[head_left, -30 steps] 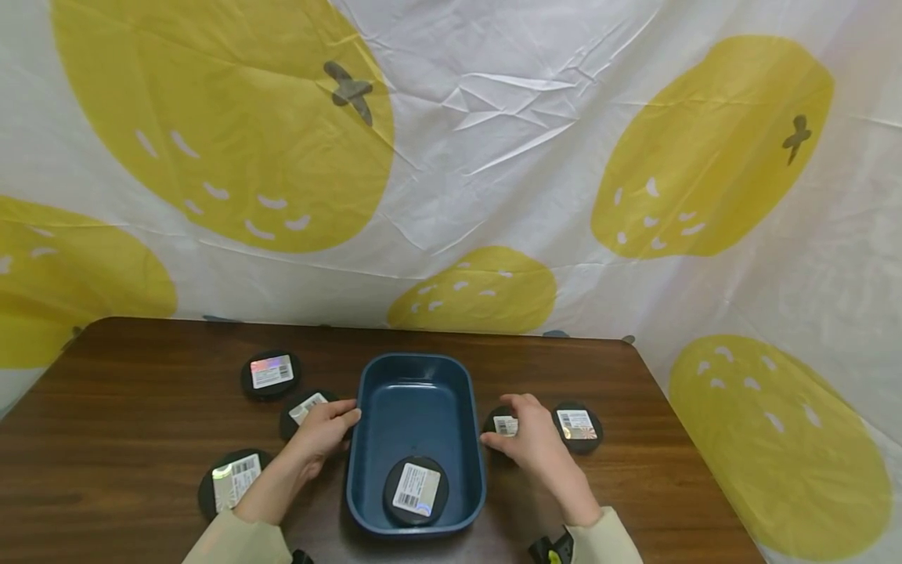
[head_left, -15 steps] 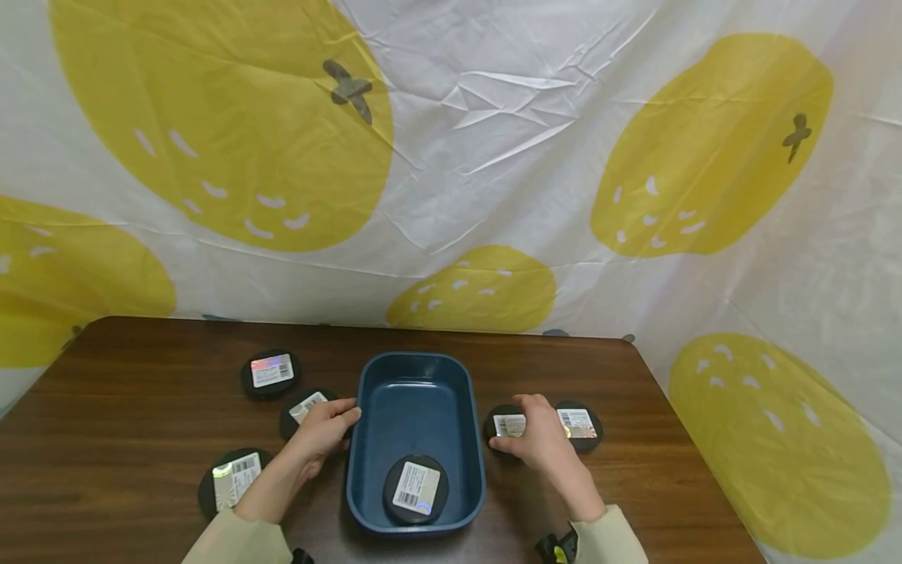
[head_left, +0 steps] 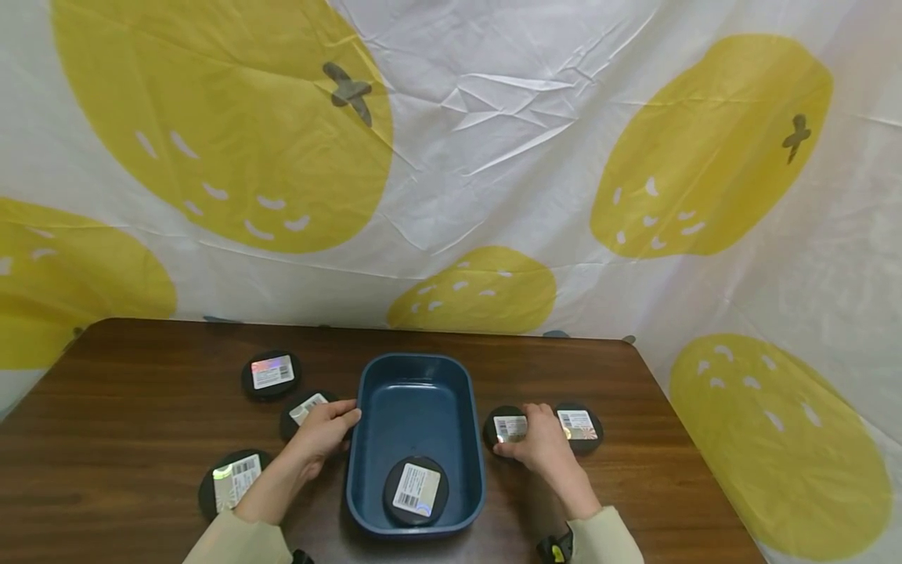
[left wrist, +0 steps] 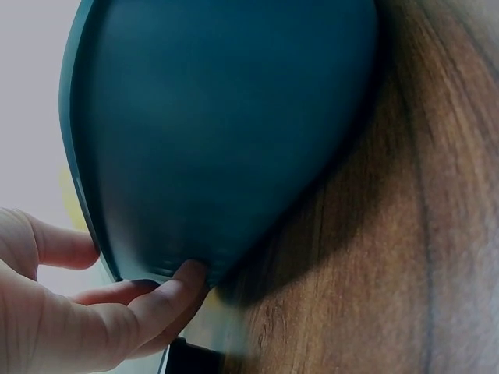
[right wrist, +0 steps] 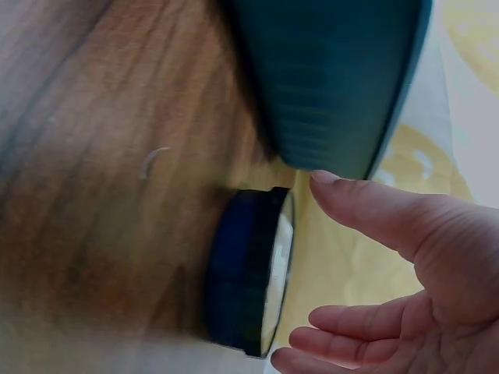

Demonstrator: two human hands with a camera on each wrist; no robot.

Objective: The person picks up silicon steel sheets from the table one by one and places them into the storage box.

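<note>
A deep blue rectangular dish [head_left: 414,415] stands mid-table, long side pointing away from me. My left hand [head_left: 324,439] holds its left rim, with the thumb at the edge and fingers against the outer wall [left wrist: 218,156]. Inside the dish, at the near end, lies a round black tub [head_left: 416,517] with a white barcode label. My right hand [head_left: 541,445] hovers over the right part of another black tub [head_left: 496,444], thumb and fingers spread. In the right wrist view, that tub [right wrist: 242,273] sits on the table, and the fingertips are close to its labelled top without gripping it.
One more black tub [head_left: 588,443] is right of my right hand. Three others lie left of the dish: one at the back [head_left: 270,392], one partly behind my left hand [head_left: 289,427], one beside my left forearm [head_left: 207,493]. A lemon-print cloth [head_left: 493,196] hangs behind the wooden table [head_left: 155,392].
My right hand has shifted a little to the right, from beside the dish wall to over the tub's right side. My left hand and the dish have stayed put.
</note>
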